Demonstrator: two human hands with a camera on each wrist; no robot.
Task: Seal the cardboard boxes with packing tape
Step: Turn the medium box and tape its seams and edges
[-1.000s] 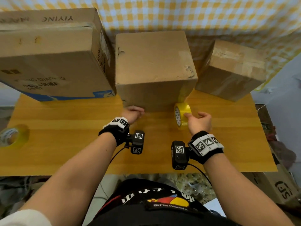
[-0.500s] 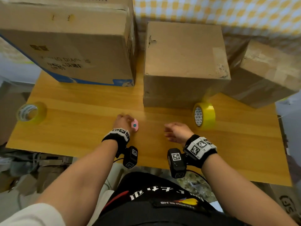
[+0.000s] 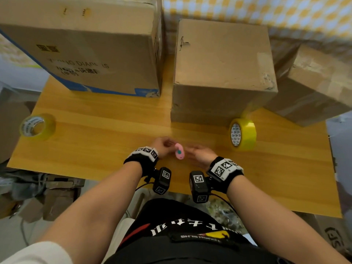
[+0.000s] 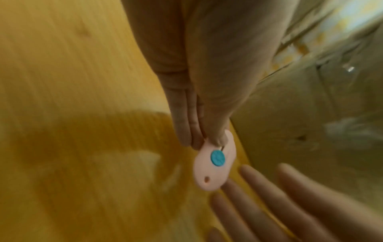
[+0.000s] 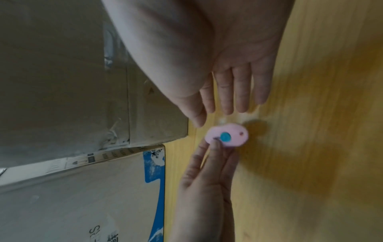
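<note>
My left hand (image 3: 167, 146) pinches a small pink cutter (image 3: 179, 151) with a blue button between thumb and fingers, just above the wooden table (image 3: 114, 141). In the left wrist view the cutter (image 4: 215, 162) hangs from those fingertips. My right hand (image 3: 192, 151) is open with straight fingers right beside the cutter (image 5: 226, 136), which it may be touching; I cannot tell. A yellow tape roll (image 3: 242, 134) stands on edge to the right, against the middle cardboard box (image 3: 222, 73), with neither hand on it.
A large box with blue print (image 3: 85, 44) stands at the back left and a taped smaller box (image 3: 314, 86) at the back right. A second tape roll (image 3: 37, 126) lies near the table's left edge. More boxes sit on the floor.
My right hand let go of the yellow roll and moved left to the other hand. My left hand drew back from the middle box holding the pink cutter.
</note>
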